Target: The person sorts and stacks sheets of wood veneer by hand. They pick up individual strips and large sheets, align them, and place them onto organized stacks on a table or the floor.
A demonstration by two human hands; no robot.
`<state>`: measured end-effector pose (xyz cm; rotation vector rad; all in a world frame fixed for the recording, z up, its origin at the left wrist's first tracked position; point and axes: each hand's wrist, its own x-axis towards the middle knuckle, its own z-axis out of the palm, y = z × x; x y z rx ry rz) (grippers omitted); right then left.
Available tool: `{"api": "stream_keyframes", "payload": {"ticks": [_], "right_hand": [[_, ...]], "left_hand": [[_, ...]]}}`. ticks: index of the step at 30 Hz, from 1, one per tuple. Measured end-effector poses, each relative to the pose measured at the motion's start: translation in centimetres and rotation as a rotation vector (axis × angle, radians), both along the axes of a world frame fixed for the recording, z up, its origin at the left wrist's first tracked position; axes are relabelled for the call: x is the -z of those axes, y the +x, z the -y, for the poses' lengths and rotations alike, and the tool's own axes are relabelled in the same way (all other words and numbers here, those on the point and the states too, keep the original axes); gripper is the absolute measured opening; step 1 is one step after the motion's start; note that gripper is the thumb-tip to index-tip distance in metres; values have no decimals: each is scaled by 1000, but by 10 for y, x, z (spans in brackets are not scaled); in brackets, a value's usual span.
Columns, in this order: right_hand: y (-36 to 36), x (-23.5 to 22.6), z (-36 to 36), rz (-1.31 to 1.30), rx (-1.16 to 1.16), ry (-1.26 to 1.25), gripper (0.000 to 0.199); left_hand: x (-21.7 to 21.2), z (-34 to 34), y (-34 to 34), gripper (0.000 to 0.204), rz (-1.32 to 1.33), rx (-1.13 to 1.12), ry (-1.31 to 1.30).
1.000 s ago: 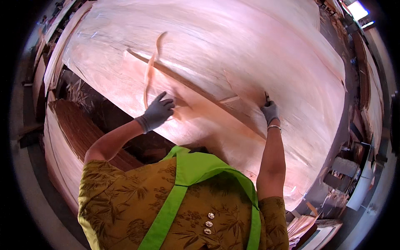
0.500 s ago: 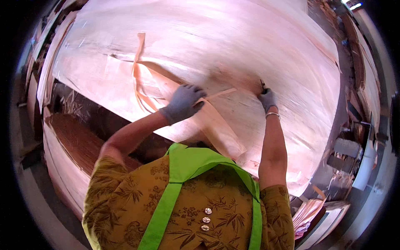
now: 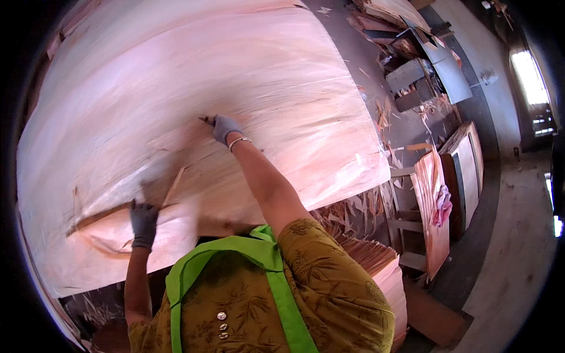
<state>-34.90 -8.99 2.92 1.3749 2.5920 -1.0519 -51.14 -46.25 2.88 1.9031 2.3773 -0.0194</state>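
A large, pale wood veneer sheet (image 3: 282,65) spreads out in front of me. My right hand (image 3: 225,127), in a grey glove, is closed around a small dark tool (image 3: 206,120) low over the middle of the sheet; its exact kind is too small to tell. Nearer my body on the left, my gloved left hand (image 3: 144,223) is closed at the end of a narrow veneer strip (image 3: 175,185) that sticks up beside its fingers. Around that hand lies a raised, loose veneer piece (image 3: 109,235) with a dark gap along its upper edge. Part of this area is blurred.
Torn veneer scraps (image 3: 359,209) litter the floor past the sheet's right edge. A stack of veneer (image 3: 371,259) stands by my right side. Farther right are a veneer bundle (image 3: 432,206) with a pink cloth, leaning boards (image 3: 468,156) and grey blocks (image 3: 406,76).
The view has swung to the right, bringing in more floor, wall and a window. My hands stand farther left in view, the left one lower and nearer my body. The tool stays in my right hand.
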Motion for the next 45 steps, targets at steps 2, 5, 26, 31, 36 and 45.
{"api": "stream_keyframes", "payload": {"ticks": [2,5,26,31,36,45], "right_hand": [[24,-8,0,-136,38,-45,25],[76,-11,1,-374,101,-14,23],[686,58,-233,-59,274,26,24],[708,47,-239,-171,387,-168,29],[716,32,-268,-61,203,93,22],[749,-46,-275,-710,623,19,7]], "left_hand": [[-40,-3,6,35,-116,-106,6],[-59,-3,18,48,-97,-195,37],[-88,-158,298,32,-25,-91,113],[-68,-201,335,43,45,73,95],[-40,-237,369,46,30,228,-70],[-13,-226,361,36,30,190,-66]]}}
